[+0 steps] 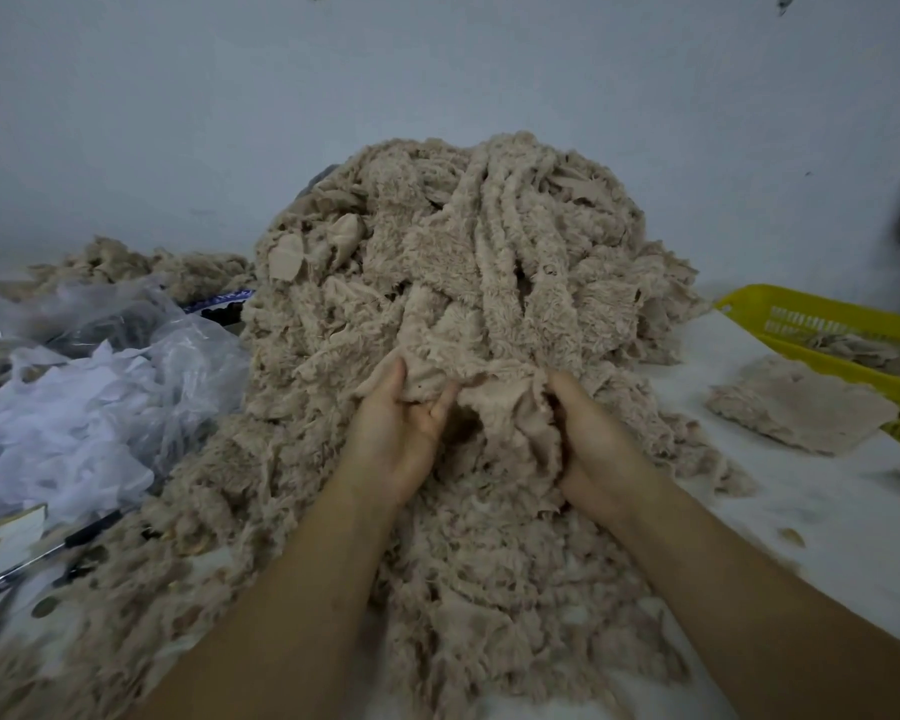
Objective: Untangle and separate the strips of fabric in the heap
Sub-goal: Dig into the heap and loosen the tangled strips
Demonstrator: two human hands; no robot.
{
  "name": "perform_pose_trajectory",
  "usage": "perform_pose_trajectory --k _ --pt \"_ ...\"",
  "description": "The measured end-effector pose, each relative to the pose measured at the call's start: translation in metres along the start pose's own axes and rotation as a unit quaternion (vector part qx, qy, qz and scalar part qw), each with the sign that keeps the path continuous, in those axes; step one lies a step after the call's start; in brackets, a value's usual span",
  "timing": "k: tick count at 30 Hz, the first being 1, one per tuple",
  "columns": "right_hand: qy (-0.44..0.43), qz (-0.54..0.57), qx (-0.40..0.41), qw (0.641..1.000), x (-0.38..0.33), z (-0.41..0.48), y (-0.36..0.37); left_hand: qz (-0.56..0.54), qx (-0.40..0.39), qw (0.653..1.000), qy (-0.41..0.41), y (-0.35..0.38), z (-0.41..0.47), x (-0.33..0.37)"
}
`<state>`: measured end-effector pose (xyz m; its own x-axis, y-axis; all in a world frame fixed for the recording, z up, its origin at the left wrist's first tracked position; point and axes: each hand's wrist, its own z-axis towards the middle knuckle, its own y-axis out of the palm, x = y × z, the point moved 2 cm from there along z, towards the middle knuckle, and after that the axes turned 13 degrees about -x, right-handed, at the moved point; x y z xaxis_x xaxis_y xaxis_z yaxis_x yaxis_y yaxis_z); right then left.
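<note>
Tall beige heap (463, 241) of fuzzy, frayed fabric; left hand (393, 439) and right hand (593, 449) each grip one strip (500, 407)

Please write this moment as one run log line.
left hand: grips beige fluffy fabric strip | right hand: grips same strip | beige fabric heap: tangled

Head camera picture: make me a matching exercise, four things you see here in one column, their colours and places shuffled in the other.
Column one:
1 fabric heap
2 plastic basket
3 plastic bag
4 pen

Column two:
A yellow, right edge
B clear, left side
C black, lower left
D beige, centre

Pairs: 1-D, 2-A, 3-B, 4-C
</note>
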<state>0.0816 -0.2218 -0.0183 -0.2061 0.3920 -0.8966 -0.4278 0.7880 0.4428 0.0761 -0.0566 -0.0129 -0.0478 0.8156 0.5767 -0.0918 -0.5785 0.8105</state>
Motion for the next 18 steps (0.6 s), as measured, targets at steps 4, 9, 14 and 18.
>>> perform_pose_trajectory --k 4,9,14,18 --pt "-0.01 0.069 0.006 0.998 -0.004 -0.004 -0.011 0.274 -0.077 0.958 -0.025 0.012 -0.01 -0.013" --pt "0.009 0.033 0.006 0.999 -0.002 0.0 -0.007 0.421 -0.136 0.894 -0.067 0.015 -0.019 -0.029" --pt "-0.045 -0.025 -0.037 0.998 -0.004 -0.002 0.001 0.425 -0.052 0.9 -0.077 0.01 -0.018 -0.022" --pt "-0.079 -0.321 0.018 0.944 0.001 -0.004 0.006 0.457 -0.069 0.885 -0.06 0.012 -0.018 -0.02"
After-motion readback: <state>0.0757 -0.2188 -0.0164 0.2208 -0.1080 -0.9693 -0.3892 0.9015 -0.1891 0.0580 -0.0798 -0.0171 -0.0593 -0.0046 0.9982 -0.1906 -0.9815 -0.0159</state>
